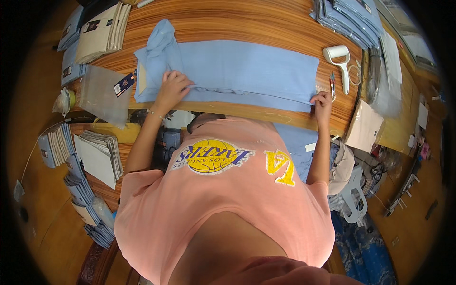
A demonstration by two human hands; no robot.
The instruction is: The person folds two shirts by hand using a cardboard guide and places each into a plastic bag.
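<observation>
- The light blue garment (247, 71) lies spread flat across the wooden table (237, 19), its long lower fold running along the table's near edge; a bunched part of the same cloth rises at its left end
- The left hand (172, 88) rests palm down on the garment near its left end; the fingers are spread and lie flat on the cloth, pressing rather than gripping
- The right hand (322, 101) sits at the garment's lower right corner; its fingers are curled in and pinch the folded edge of the cloth there
- A white lint roller (340, 58) lies on the table just beyond the garment's right end; a small pair of snips (332, 84) lies between it and the right hand
- A clear plastic bag (97, 92) with a dark hang tag (124, 84) lies left of the garment, near the left hand
- Stacks of folded blue garments (351, 16) sit at the table's far right; a stack of beige folded pieces (102, 33) sits at the far left
- More bagged, folded stacks (80, 161) stand on a lower surface to the person's left
</observation>
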